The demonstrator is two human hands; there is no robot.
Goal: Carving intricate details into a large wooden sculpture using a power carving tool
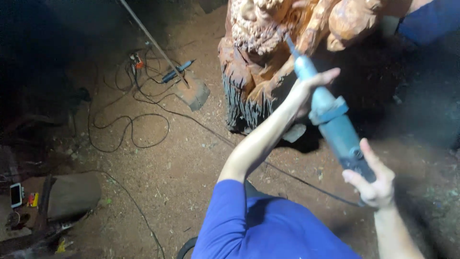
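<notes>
Sawdust-red earth lies under everything, and the person in the blue shirt leans over it with a long blue power grinder held in both hands. The right hand, at about four o'clock in the head view, is closed around the dark rear end of the tool, thumb up along the body. The left hand sits further up, just right of centre toward one o'clock — its fingers are wrapped behind the slim front barrel with the thumb stretched along the top, so the grip is closed on the tool too, though the fingertips are hidden.

The grinder runs on a slant from the right hand up toward twelve o'clock, and its thin nose meets the reddish-orange wood carving, a tall stump-like piece with curly, knobbly relief near the top and dark ragged grooves at its base. Whether the bit actually bites the wood I cannot tell.

A black cable loops over the ground at nine to ten o'clock. A second small blue tool lies near eleven o'clock beside a flat block, with a thin metal rod slanting across above them. At eight o'clock a phone rests on a cluttered dark surface.
</notes>
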